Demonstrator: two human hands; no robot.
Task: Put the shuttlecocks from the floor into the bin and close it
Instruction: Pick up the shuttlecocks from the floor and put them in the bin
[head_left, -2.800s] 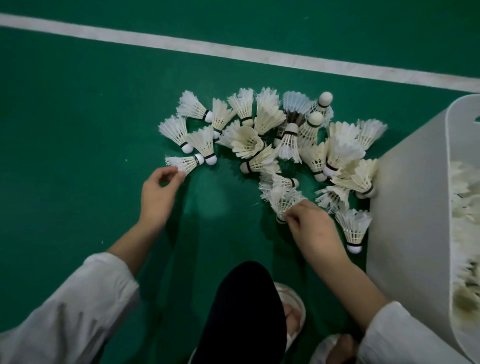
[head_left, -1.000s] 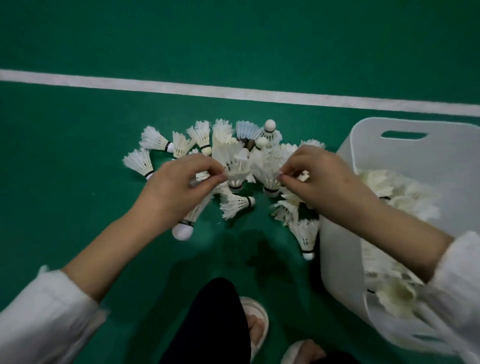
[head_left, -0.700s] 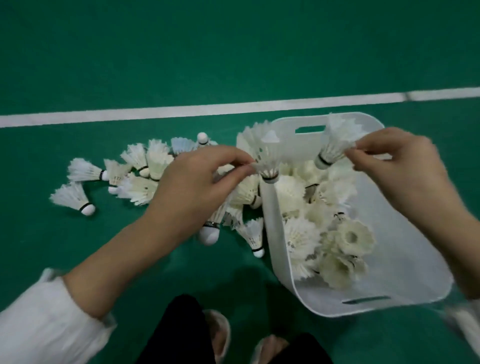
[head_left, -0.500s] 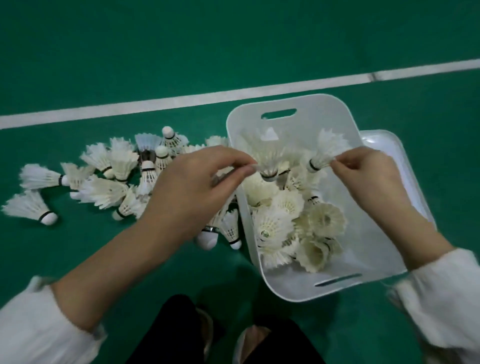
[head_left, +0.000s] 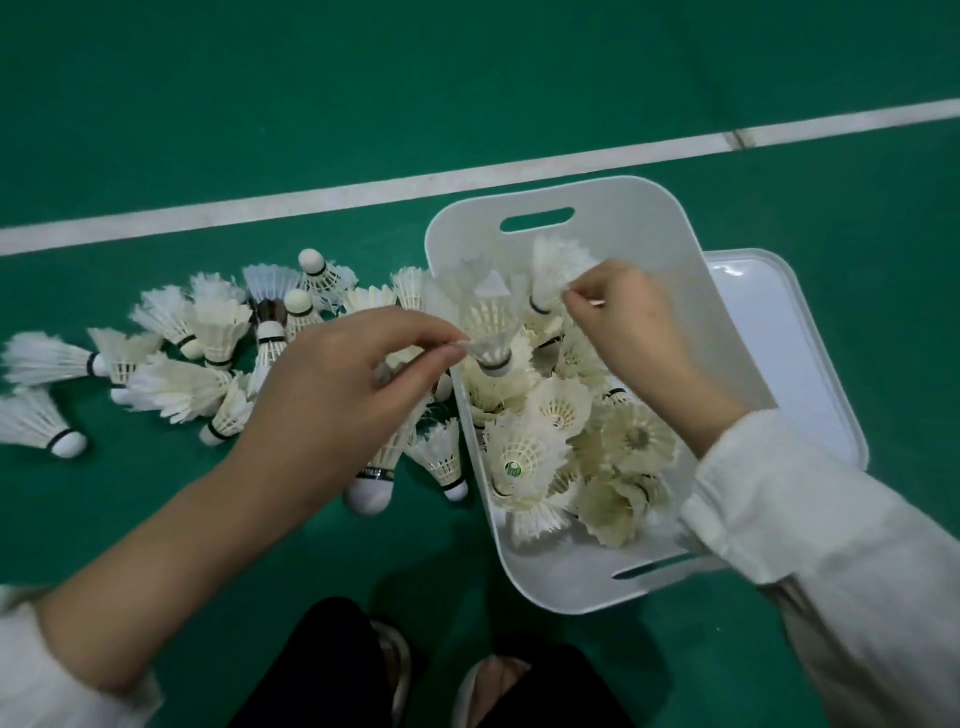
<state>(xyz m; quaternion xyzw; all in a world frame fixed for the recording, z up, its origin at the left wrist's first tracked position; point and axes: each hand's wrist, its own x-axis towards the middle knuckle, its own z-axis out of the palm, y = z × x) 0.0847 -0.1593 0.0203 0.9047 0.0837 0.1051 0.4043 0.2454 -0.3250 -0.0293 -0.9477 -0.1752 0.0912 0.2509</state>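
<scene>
I have each hand pinching a white feathered shuttlecock by its feather tips above the white plastic bin (head_left: 670, 244), centre-right of frame: left hand (head_left: 337, 395) grip clenched on one shuttlecock (head_left: 491, 332), right hand (head_left: 628, 322) on another shuttlecock (head_left: 553, 275), cork-down so both should drop in cleanly.

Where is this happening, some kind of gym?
Most likely an indoor badminton court: a green sports floor with a white boundary line, and feather shuttlecocks scattered beside a white bin.

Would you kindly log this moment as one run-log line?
left hand: pinching shuttlecock over bin | right hand: same | lid: off
</scene>
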